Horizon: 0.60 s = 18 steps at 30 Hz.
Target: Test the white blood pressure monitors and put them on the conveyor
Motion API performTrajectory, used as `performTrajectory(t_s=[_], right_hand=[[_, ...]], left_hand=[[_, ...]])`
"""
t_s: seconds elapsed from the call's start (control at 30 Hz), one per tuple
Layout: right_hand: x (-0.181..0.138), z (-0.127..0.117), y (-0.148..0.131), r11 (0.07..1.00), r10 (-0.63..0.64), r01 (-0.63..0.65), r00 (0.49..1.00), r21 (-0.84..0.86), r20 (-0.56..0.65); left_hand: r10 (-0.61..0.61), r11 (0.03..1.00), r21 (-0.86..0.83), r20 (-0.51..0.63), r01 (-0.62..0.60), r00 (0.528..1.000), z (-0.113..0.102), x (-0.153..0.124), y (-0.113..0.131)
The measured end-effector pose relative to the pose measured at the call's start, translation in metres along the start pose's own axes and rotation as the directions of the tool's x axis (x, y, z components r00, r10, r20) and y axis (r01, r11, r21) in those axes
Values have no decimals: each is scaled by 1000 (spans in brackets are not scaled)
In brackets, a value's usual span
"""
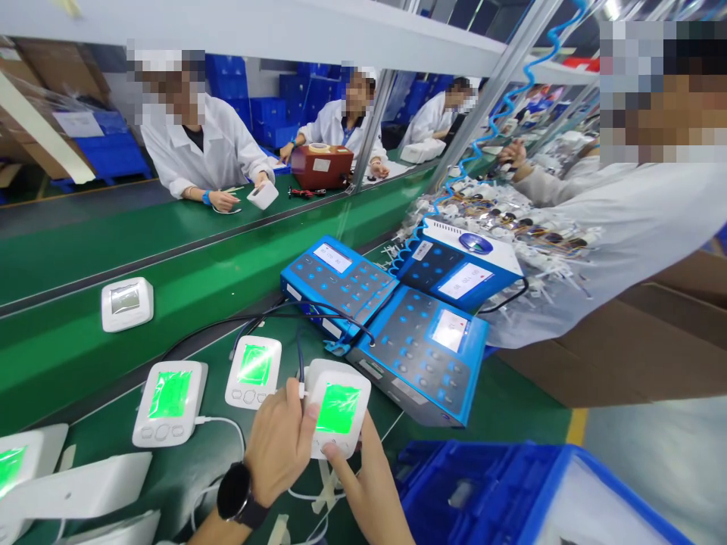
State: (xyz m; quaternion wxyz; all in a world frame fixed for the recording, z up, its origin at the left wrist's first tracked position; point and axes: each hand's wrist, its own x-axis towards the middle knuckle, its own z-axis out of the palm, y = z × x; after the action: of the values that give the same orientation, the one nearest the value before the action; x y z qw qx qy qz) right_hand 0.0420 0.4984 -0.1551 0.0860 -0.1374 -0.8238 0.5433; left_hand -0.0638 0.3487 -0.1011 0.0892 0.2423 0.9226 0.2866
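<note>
A white blood pressure monitor [339, 405] with a lit green screen is held tilted above the bench, just left of the blue testers. My right hand [363, 469] grips its lower edge, with the thumb on the front near the buttons. My left hand [281, 435], with a black watch on the wrist, is closed at the monitor's left side. Its fingers pinch the white plug [303, 390] of a dark hose against that side; the plug's tip is hidden. A second lit monitor [254, 371] lies just beyond my left hand.
Several blue tester boxes [420, 356] with small screens stand ahead. More monitors [170, 403] and white cables lie at left; another monitor [128, 304] sits on the green conveyor [227, 276]. A blue crate [471, 484] is at lower right. Co-workers in white coats sit across and at right.
</note>
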Motion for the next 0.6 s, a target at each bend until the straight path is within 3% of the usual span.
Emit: performTrajectory(t_s=[0.13, 0.23, 0.3, 0.37, 0.47, 0.6], right_hand=[[-2, 0, 2, 996, -40, 39, 999, -76, -21], [-3, 3, 8, 998, -19, 17, 999, -55, -32], [-2, 4, 11, 999, 24, -22, 999, 38, -29], [0, 2, 11, 985, 79, -78, 997, 157, -5], [2, -8, 18, 956, 156, -153, 988, 251, 5], [-7, -27, 45, 919, 292, -266, 955, 290, -50]], left_hand=[[-2, 988, 156, 104, -14, 995, -8, 3, 6], [9, 981, 193, 95, -27, 995, -4, 7, 6], [71, 997, 31, 13, -72, 997, 3, 6, 3], [101, 969, -209, -166, -135, 981, 14, 1, -1], [5, 935, -328, -366, -134, 931, 34, -9, -4], [-43, 982, -187, -265, -8, 963, 54, -12, -1]])
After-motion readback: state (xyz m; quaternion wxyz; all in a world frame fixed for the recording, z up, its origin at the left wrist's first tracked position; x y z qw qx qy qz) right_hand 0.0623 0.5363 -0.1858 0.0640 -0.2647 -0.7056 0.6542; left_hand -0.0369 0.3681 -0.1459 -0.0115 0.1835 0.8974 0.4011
